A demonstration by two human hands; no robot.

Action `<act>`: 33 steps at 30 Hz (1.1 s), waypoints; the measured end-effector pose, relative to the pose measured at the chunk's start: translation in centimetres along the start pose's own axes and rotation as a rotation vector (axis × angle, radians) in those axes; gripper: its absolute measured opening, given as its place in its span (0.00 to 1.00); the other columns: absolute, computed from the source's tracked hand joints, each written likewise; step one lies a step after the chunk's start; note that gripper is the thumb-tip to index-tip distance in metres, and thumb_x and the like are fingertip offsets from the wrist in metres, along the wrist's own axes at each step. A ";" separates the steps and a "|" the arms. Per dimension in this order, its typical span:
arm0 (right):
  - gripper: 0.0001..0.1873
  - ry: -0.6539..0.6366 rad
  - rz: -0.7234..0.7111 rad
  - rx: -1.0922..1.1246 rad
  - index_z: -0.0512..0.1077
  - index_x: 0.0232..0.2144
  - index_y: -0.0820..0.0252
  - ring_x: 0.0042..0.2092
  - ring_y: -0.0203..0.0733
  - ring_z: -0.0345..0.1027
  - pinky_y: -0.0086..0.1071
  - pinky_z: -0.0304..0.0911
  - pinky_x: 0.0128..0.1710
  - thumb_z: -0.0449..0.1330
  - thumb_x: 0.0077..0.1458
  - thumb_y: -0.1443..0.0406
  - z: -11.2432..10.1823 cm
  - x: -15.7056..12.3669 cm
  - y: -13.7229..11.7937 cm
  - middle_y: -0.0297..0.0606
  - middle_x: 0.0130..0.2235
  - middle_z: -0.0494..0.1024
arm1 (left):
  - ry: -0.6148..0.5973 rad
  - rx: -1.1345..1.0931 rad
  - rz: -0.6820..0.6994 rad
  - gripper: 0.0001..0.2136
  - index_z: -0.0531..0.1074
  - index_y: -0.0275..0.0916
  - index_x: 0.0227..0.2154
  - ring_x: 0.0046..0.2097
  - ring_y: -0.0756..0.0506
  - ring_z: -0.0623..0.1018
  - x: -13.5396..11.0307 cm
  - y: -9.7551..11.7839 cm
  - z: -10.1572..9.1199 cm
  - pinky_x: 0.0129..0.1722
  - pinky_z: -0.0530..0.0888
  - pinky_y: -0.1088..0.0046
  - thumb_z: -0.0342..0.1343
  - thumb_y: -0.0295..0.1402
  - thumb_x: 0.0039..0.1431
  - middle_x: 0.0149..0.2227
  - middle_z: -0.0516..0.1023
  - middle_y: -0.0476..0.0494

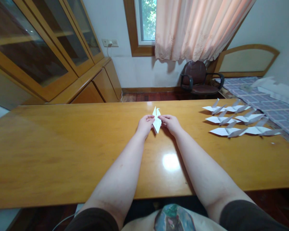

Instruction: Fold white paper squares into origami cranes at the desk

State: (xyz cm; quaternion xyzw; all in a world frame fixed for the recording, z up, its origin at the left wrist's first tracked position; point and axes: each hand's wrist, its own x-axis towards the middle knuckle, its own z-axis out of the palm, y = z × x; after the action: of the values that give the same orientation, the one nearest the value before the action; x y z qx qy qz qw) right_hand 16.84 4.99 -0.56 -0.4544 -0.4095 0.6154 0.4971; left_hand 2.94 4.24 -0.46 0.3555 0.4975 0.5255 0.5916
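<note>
A white paper crane (156,123) is held upright just above the wooden table, its wings folded together and two narrow points rising at the top. One of those points is bent over at its tip. My left hand (145,124) pinches the crane's left side between thumb and fingers. On the opposite side, my right hand (170,123) grips it in the same way. Some fingers of both hands are hidden behind the paper.
Several finished paper cranes (227,120) stand in rows on the right of the table (62,154). A small white scrap (273,143) lies near them. Beyond are a brown armchair (197,78), a bed (260,93) with white paper on it, and a glass-door cabinet (69,80).
</note>
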 end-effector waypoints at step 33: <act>0.12 -0.096 -0.333 -1.169 0.78 0.39 0.57 0.35 0.39 0.66 0.29 0.57 0.35 0.60 0.53 0.64 -1.0 -0.2 0.0 0.38 0.35 0.78 | -0.037 1.278 0.301 0.08 0.78 0.40 0.30 0.36 0.43 0.76 -0.3 0.3 -2.3 0.38 0.69 0.70 0.57 0.38 0.54 0.35 0.80 0.40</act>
State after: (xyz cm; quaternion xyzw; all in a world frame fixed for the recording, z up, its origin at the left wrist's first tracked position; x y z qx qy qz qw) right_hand 17.86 4.85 -0.82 -0.5537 -0.7670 0.2224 0.2359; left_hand 0.62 3.81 -0.73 0.7115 0.6463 0.1975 0.1924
